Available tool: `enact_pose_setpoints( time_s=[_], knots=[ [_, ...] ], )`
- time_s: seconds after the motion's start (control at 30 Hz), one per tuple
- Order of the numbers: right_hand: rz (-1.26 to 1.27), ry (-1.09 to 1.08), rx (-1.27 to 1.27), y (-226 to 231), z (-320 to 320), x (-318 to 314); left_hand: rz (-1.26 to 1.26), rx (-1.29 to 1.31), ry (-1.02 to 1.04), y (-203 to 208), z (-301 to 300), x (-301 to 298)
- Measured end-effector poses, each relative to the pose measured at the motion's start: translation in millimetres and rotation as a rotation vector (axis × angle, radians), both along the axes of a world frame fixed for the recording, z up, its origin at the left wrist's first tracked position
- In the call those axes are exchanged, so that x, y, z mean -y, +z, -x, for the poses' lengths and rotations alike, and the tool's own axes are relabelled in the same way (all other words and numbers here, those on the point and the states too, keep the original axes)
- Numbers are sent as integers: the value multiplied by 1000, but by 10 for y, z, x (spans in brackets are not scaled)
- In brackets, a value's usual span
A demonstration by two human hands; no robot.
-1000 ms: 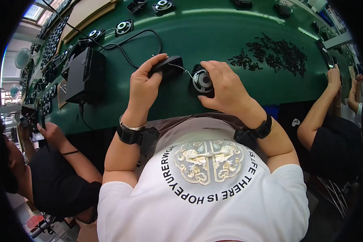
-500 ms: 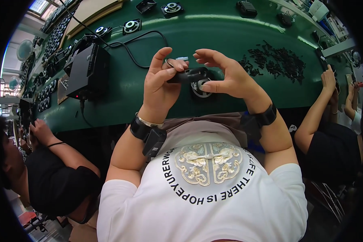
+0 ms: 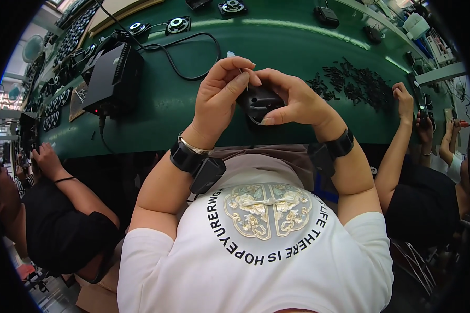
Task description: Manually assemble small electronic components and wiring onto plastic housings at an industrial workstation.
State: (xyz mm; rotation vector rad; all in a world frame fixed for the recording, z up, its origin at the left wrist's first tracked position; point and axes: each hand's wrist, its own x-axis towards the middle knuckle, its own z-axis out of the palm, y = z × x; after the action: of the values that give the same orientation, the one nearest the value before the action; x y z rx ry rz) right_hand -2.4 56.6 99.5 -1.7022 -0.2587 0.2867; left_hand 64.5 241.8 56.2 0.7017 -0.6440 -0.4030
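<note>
Over the front of the bench, my right hand (image 3: pixel 297 101) grips a black plastic housing (image 3: pixel 259 102), thumb on its near edge and fingers along its far side. The housing is rounded and has small holes in the face turned up. My left hand (image 3: pixel 220 96) is closed at the housing's left side, thumb and forefinger pinching a thin pale wire (image 3: pixel 247 87). A whitish connector (image 3: pixel 230 54) pokes out beyond the left fingers. Part of the housing and most of the wire are hidden by my fingers.
A black box-shaped device (image 3: pixel 114 78) with a red light stands left, its black cable (image 3: pixel 167 49) looping over the green bench (image 3: pixel 172 115). Small black pieces (image 3: pixel 357 83) lie heaped right. Loose speakers (image 3: pixel 178 24) sit at the back. Co-workers' arms (image 3: pixel 402 120) flank me.
My right hand has closed from open onto the housing, which is now tilted with its holed face up. My left fingers have moved in to pinch the wire. The right-hand co-worker's hand has shifted left.
</note>
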Motion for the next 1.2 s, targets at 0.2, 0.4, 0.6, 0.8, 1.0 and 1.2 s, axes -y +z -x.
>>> enact_pose_setpoints(
  time_s=[0.2,0.4,0.6,0.8,1.0,1.2],
  knots=[
    [514,-126,333,73,126,7,-191,171,181,41,81,12],
    [666,-260,515,-179,289,-98,-160,160,176,68,107,-33],
    [727,-226,522,-178,333,-61,-150,49,160,87,25,-54],
    [748,-224,469,-190,391,-22,-198,111,116,57,76,-98],
    [763,-213,440,-167,398,-8,-635,372,172,-78,105,-202],
    [773,-157,461,-154,345,29,-760,353,181,-46,195,-310]
  ],
)
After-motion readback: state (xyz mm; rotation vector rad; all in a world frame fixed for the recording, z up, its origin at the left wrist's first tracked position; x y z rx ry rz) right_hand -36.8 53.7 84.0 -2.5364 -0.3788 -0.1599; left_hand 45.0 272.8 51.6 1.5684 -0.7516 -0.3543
